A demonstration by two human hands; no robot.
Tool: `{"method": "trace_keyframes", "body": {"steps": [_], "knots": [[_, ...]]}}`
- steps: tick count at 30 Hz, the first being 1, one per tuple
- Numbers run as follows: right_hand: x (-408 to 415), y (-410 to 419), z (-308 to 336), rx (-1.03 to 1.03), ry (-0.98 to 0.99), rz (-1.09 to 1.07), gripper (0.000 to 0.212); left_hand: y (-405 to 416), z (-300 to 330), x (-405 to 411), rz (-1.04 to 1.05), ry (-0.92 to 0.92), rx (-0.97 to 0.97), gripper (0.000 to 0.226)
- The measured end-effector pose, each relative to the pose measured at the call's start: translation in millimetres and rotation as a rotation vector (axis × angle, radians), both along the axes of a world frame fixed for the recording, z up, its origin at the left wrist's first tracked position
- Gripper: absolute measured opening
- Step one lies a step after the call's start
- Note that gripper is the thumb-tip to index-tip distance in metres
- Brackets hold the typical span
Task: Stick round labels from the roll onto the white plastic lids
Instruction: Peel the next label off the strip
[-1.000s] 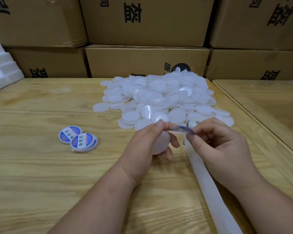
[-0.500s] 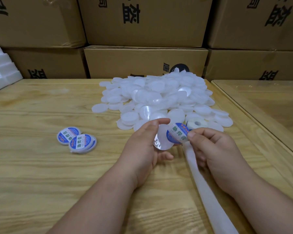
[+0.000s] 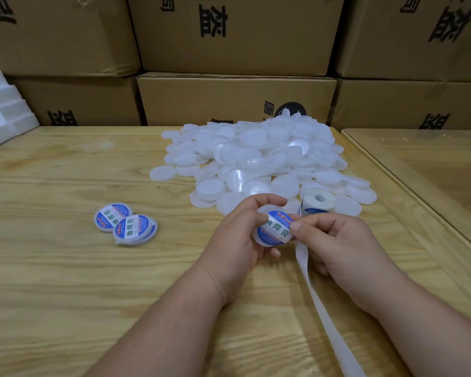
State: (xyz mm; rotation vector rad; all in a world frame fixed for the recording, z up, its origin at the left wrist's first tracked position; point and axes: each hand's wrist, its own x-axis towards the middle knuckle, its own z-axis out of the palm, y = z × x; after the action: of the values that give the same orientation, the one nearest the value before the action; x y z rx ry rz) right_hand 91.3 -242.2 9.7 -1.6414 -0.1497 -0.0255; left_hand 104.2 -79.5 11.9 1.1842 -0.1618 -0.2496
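Note:
My left hand [image 3: 235, 235] grips a white plastic lid [image 3: 267, 240] by its rim, just above the table. A round blue and white label [image 3: 275, 225] lies on the lid's face. The thumb of my right hand [image 3: 335, 240] presses on the label's right edge. The label roll [image 3: 318, 203] stands behind my right hand at the near edge of a big pile of bare white lids [image 3: 261, 161]. A white strip of backing paper [image 3: 318, 308] trails from the roll toward me under my right hand.
Two labelled lids [image 3: 125, 223] lie overlapping at the left on the wooden table [image 3: 65, 281]. Stacked cardboard boxes [image 3: 234, 99] wall the far edge. White foam blocks [image 3: 3, 115] sit far left. A second, glass-topped table [image 3: 433, 164] adjoins on the right.
The label went from being pinched edge-on in my right fingers, to meeting the lid, to lying flat on it. The lid now faces me.

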Motion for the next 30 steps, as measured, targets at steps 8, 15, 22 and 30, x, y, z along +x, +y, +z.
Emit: {"method": "trace_keyframes", "body": {"steps": [8,15,22,30], "knots": [[-0.8,0.7,0.9,0.004,-0.02,0.001,0.035,-0.5,-0.9,-1.6,0.022,-0.025,0.089,0.029],[-1.2,1.6,0.8,-0.004,-0.039,-0.012,0.027,-1.4,0.4,-1.9,0.03,-0.033,0.091,0.029],[-0.2,0.8,0.2,-0.035,-0.033,-0.013,0.035,-2.1,-0.3,-2.8,0.043,-0.052,0.156,0.031],[-2.4,1.6,-0.2,-0.013,-0.027,-0.007,0.019,-3.4,-5.4,-4.2,0.183,-0.176,0.169,0.03]]}}
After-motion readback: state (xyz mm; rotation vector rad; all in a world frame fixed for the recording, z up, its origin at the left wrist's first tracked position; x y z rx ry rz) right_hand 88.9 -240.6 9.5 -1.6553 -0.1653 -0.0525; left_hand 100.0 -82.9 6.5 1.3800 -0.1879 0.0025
